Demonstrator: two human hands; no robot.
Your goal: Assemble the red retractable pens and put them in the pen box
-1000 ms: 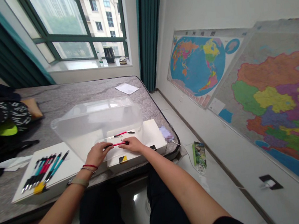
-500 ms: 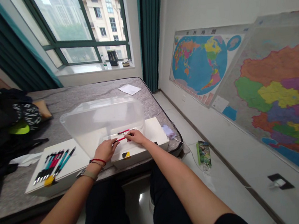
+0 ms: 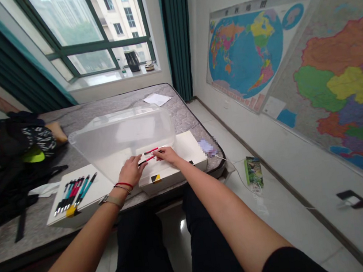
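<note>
Red pen — both hands' grip

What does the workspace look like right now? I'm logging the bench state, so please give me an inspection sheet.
Surface: grey quilted mattress bearing two white boxes.
Job's things: red pen held between both hands; a second red pen lies just beyond it.
Clutter: row of pens on the left white box; clear plastic tub; dark bags; paper sheet.
Grippers: left hand and right hand each pinch an end of the red pen.
Cables: white cable trailing to the floor.
Surroundings: window, teal curtains, wall maps.
</note>
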